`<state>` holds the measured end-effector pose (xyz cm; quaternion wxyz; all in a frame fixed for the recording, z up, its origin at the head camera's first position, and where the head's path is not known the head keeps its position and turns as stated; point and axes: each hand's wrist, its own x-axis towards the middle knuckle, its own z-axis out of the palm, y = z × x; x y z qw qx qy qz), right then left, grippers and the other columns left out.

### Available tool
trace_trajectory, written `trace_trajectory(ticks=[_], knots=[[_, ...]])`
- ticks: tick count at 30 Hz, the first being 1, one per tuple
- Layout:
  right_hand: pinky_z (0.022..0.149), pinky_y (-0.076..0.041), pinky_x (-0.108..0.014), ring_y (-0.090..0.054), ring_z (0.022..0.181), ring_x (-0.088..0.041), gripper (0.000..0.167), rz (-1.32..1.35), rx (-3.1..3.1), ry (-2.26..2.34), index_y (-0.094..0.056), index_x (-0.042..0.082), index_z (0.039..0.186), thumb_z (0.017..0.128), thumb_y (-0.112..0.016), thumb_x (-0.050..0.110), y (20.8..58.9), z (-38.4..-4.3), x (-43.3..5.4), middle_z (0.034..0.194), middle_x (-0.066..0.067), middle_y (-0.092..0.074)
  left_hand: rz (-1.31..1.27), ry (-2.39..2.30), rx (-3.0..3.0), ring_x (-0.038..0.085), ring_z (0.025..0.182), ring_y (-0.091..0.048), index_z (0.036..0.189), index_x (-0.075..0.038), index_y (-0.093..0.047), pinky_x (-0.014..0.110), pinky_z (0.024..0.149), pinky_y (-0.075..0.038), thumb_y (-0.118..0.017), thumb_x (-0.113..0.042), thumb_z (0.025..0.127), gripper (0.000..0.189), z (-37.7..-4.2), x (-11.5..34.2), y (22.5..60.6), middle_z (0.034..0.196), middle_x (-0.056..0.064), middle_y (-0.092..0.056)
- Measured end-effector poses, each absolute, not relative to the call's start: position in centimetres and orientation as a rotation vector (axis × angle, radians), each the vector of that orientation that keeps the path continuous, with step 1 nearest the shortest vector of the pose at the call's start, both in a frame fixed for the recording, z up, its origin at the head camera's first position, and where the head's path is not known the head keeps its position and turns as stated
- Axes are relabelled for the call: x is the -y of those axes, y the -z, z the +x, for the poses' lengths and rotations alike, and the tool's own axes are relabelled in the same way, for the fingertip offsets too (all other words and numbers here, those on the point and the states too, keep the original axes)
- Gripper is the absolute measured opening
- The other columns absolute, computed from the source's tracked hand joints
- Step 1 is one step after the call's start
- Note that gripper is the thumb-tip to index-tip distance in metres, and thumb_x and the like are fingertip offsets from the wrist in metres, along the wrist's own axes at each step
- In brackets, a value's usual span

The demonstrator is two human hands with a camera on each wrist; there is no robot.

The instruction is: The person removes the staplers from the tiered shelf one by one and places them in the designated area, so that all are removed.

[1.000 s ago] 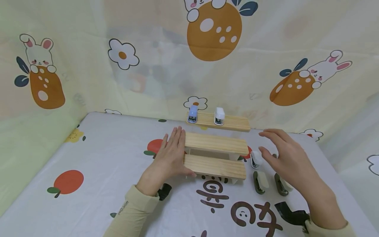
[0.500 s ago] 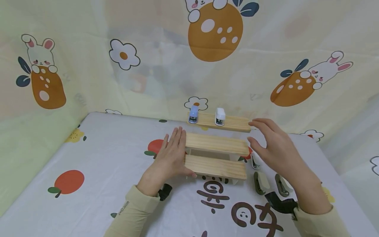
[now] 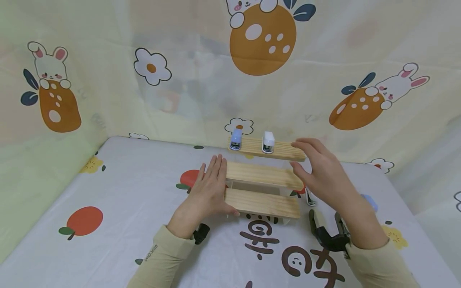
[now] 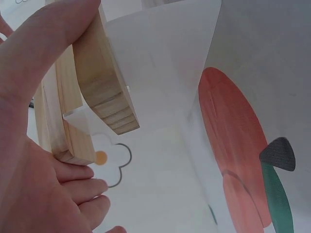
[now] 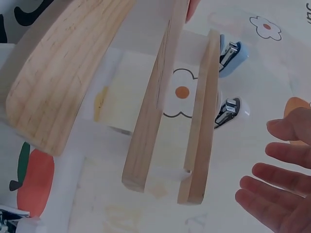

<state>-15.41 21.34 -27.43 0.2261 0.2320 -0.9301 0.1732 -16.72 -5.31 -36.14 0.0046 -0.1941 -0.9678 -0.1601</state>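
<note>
Left hand (image 3: 205,197) has straight fingers up against the wooden rack (image 3: 263,203) while right hand (image 3: 325,178) just hangs near the top shelf (image 3: 253,147), thumb and fingers apart.

Curtained booth (image 3: 108,108), bunny-print drapes (image 3: 194,88), cloth-covered table (image 3: 140,180)

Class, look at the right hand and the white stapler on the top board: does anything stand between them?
Nothing visible does: in the head view, only bare top board shows between the right hand and the white stapler.
</note>
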Motion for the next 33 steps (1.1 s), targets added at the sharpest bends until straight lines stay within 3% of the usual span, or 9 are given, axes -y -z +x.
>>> trace_trajectory(ticks=[24, 33], knots=[[0.097, -0.052, -0.055, -0.056, 0.119, -0.038, 0.043, 0.719, 2.562, -0.539, -0.057, -0.005, 0.128, 0.087, -0.07, 0.001, 27.6, -18.2, -18.6, 0.134, -0.021, -0.053, -0.596, 0.511, 3.027, 0.029, 0.156, -0.003, 0.158, 0.002, -0.009, 0.05, 0.126, -0.007, -0.091, -0.061, 0.055, 0.145, -16.7, 5.3, 36.2, 0.167, 0.016, -0.007], [0.087, -0.054, -0.052, -0.061, 0.109, -0.04, 0.04, 0.76, 2.563, -0.585, -0.056, -0.006, 0.128, 0.09, -0.065, 0.003, 28.1, -19.8, -17.4, 0.138, -0.024, -0.049, -0.607, 0.518, 3.019, 0.03, 0.156, -0.004, 0.157, 0.002, -0.009, 0.051, 0.126, -0.008, -0.09, -0.061, 0.055, 0.145, -16.7, 5.3, 36.2, 0.167, 0.017, -0.007]])
